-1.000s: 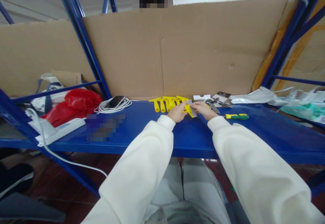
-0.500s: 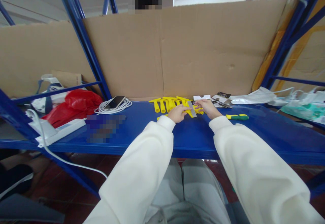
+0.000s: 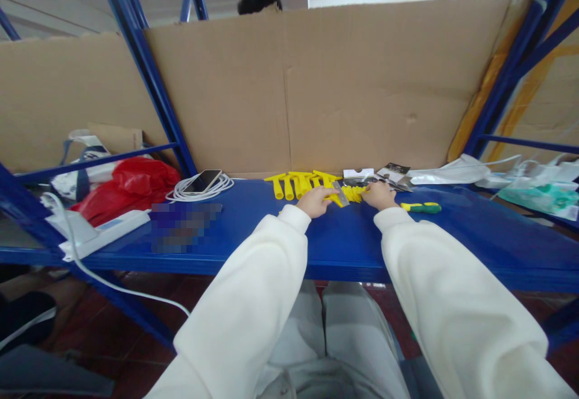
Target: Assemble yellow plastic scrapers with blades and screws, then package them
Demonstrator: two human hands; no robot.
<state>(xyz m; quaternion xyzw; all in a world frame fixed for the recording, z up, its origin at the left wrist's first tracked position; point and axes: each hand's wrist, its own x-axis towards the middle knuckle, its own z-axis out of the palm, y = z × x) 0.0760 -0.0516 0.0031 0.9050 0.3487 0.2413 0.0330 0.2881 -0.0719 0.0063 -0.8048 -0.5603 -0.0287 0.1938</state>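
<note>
My left hand (image 3: 315, 201) is closed on a yellow T-shaped plastic scraper handle, with a flat metal blade (image 3: 341, 194) lying along its head just past my fingertips. Most of that handle is hidden by the hand. To the right, my right hand (image 3: 380, 195) has its fingertips drawn together at the end of a row of small yellow plastic pieces (image 3: 353, 194), pinching one of them. Several more yellow T-shaped handles (image 3: 288, 188) lie side by side behind my left hand.
A green-and-yellow screwdriver (image 3: 421, 207) lies right of my right hand. Metal blades and card packaging (image 3: 392, 173) sit behind it. Leftward are a phone (image 3: 203, 181) on a coiled white cable, a red bag (image 3: 131, 183) and a power strip (image 3: 111, 233). A cardboard panel (image 3: 289, 91) closes the back.
My right hand has moved right, away from the metal blade, to the small yellow pieces. My left hand stays nearly in place with the handle and blade.
</note>
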